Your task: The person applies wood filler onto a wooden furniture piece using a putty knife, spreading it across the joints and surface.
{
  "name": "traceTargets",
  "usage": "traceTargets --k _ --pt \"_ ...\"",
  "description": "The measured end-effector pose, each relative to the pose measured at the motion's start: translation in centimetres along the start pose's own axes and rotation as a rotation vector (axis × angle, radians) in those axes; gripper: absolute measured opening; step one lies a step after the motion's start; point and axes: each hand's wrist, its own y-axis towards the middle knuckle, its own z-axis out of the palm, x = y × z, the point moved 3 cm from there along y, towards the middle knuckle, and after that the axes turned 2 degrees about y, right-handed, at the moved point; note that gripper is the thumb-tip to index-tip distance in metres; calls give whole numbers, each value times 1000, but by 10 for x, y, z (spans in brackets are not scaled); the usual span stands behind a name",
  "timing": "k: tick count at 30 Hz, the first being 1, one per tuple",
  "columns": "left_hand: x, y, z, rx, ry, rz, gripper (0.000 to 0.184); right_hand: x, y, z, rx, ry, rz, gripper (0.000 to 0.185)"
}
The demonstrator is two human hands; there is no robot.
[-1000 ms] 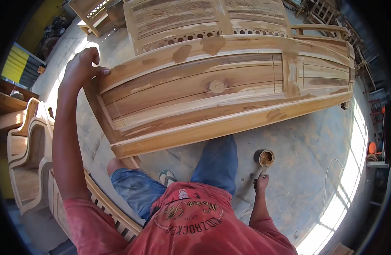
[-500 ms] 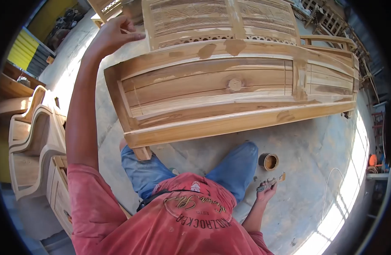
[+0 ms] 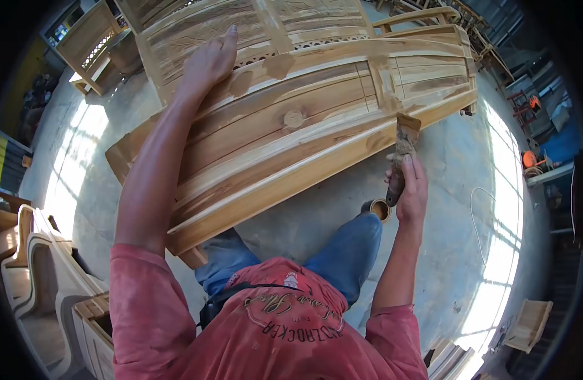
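Note:
A long wooden furniture piece [image 3: 240, 145] with recessed panels and brown filler patches lies tilted in front of me. My left hand [image 3: 212, 60] is at its upper rail, fingers stretched out, holding nothing; whether the palm presses on the wood I cannot tell. My right hand [image 3: 413, 193] is wrapped around the handle of a putty knife [image 3: 406, 130]. The wide, smeared blade points up and overlaps the lower front rail in view; contact is unclear. Below that hand, beside my right knee, a small tin [image 3: 380, 209] of brown paste stands on the floor.
A carved wooden panel [image 3: 202, 31] stands behind the piece. Curved wooden furniture parts [image 3: 44, 272] sit at the left. On the concrete floor [image 3: 449, 209] lies a thin white cable [image 3: 474, 221] at the right. A small wooden piece [image 3: 529, 325] is at the lower right.
My right hand has lifted the putty knife from beside the tin up to the front rail. My left hand has come over the upper rail. The view has turned to the right.

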Motion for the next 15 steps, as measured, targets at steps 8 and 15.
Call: traceTargets --k 8,15 --pt "-10 -16 -3 39 52 25 77 8 72 83 75 -953 -662 37" --pt "-11 -11 -6 97 52 -25 74 2 88 92 19 -1156 -687 38"
